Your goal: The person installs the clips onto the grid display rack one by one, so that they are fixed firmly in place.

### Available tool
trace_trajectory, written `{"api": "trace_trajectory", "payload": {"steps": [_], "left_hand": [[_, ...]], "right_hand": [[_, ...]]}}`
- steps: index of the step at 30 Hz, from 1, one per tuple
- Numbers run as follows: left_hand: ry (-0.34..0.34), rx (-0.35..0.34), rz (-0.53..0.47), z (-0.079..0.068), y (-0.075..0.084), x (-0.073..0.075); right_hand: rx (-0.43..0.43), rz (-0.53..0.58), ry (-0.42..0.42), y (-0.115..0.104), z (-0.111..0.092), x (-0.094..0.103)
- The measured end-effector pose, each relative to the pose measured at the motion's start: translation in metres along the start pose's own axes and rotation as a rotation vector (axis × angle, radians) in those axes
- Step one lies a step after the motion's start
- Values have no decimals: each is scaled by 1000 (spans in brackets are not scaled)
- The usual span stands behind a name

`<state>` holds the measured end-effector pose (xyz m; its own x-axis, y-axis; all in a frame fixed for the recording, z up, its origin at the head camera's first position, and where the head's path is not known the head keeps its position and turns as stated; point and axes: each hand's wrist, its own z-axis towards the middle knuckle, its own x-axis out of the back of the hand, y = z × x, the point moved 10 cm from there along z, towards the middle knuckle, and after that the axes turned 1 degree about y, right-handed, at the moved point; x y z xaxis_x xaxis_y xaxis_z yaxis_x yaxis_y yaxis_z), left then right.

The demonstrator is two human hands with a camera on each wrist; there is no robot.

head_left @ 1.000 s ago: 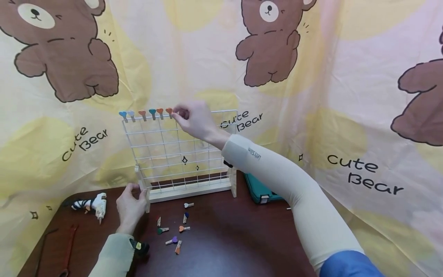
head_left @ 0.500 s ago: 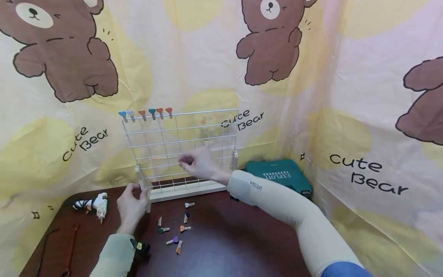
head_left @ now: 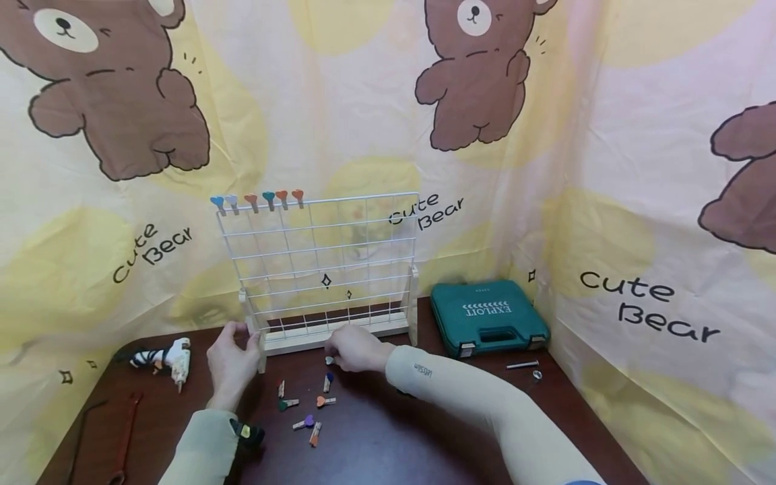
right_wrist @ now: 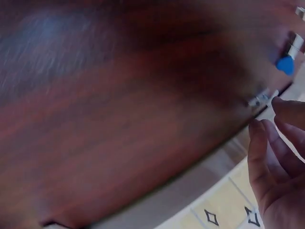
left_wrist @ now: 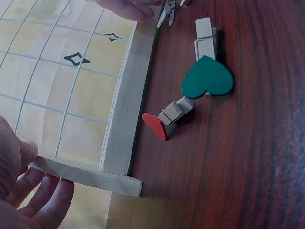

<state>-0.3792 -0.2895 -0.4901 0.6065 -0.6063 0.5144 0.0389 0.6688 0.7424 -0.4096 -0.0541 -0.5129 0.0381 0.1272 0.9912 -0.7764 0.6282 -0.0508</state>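
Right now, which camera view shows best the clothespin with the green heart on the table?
The left wrist view: the clothespin is large there, its heart clear and whole. The head view shows it too, but small, on the table. The right wrist view does not show it.

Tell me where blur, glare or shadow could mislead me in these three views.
Head: bluish sheen on the dark tabletop, with shadow below the right arm; left wrist: the green-heart clip looks crisp, with shadow along its edge; right wrist: the worst, tabletop grain smeared, glare at upper left, and both the blue-heart clip and the pale clip by the right hand soft.
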Motion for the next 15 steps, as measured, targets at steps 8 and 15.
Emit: {"api": "trace_trajectory", "payload": {"steps": [8,15], "left_hand": [[-7,-10,1,0,0,-3],[-3,-8,7,1,-2,-1]], "right_hand": [[-8,-30,-78,-6,1,-16],[-29,130,-47,7,-5,2]]}}
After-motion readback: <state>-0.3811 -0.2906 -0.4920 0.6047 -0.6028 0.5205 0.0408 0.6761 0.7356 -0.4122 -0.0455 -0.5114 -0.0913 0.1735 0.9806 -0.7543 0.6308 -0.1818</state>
